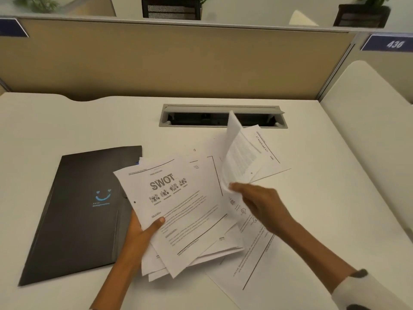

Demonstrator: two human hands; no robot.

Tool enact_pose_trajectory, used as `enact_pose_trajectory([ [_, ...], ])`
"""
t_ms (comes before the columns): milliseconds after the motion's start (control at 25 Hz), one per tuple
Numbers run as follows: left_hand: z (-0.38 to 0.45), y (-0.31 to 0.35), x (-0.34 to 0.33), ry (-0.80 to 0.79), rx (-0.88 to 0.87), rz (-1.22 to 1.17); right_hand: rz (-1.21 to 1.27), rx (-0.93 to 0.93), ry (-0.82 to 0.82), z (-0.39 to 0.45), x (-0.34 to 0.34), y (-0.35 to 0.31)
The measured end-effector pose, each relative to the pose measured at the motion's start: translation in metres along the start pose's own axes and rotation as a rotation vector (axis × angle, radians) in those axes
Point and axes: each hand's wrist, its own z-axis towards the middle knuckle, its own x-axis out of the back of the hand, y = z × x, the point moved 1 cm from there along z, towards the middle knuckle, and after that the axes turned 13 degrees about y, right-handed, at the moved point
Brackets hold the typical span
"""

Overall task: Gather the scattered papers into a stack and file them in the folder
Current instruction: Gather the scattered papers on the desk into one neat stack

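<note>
My left hand (140,233) holds a loose stack of papers (178,211) just above the desk, thumb on the top sheet, which reads "SWOT". My right hand (261,204) pinches the lower edge of a single sheet (239,153) and lifts it so that it curls upright. Two more sheets lie flat on the desk: one far right (268,153) under the lifted sheet, one near me (250,265) under my right forearm. The black folder (80,215) with a blue smile logo lies closed on the left, its right edge partly under the stack.
The white desk (324,209) ends at a beige partition wall (178,63). A grey cable slot (201,118) with its lid up is set in the desk behind the papers. A second white desk surface (375,121) adjoins on the right.
</note>
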Motion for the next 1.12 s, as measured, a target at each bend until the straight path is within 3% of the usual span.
enact_pose_trajectory([
  [120, 0.005, 0.002, -0.008, 0.004, 0.022, -0.015, -0.049, 0.318, -0.148, -0.034, -0.02, -0.014],
  [240, 0.009, 0.006, -0.01, 0.089, 0.258, -0.058, -0.081, 0.574, -0.248, -0.06, -0.038, -0.022],
  [320, 0.011, 0.009, -0.007, 0.086, 0.366, -0.093, -0.134, 0.671, -0.272, -0.067, -0.047, -0.025],
  [440, 0.014, 0.008, -0.005, 0.072, 0.291, -0.065, -0.167, 0.653, -0.289, -0.065, -0.051, -0.028],
  [560, 0.012, 0.006, -0.005, 0.078, 0.327, -0.036, -0.043, 0.375, -0.328, -0.06, -0.046, -0.028],
  [680, 0.012, 0.011, -0.007, -0.066, 0.442, -0.185, 0.052, -0.234, -0.122, -0.041, -0.035, -0.014],
  [760, 0.013, 0.01, -0.008, -0.028, 0.354, -0.154, -0.142, -0.559, -0.097, -0.027, -0.031, 0.006],
  [840, 0.011, 0.007, -0.009, 0.037, 0.272, -0.065, -0.385, -0.686, -0.311, -0.018, -0.032, 0.02],
  [920, 0.01, 0.006, -0.007, 0.043, 0.264, -0.085, -0.447, -0.734, -0.407, -0.011, -0.036, 0.026],
  [1120, 0.016, 0.015, 0.025, 0.074, 0.234, -0.108, -0.17, -0.902, -0.319, -0.004, -0.034, 0.043],
])
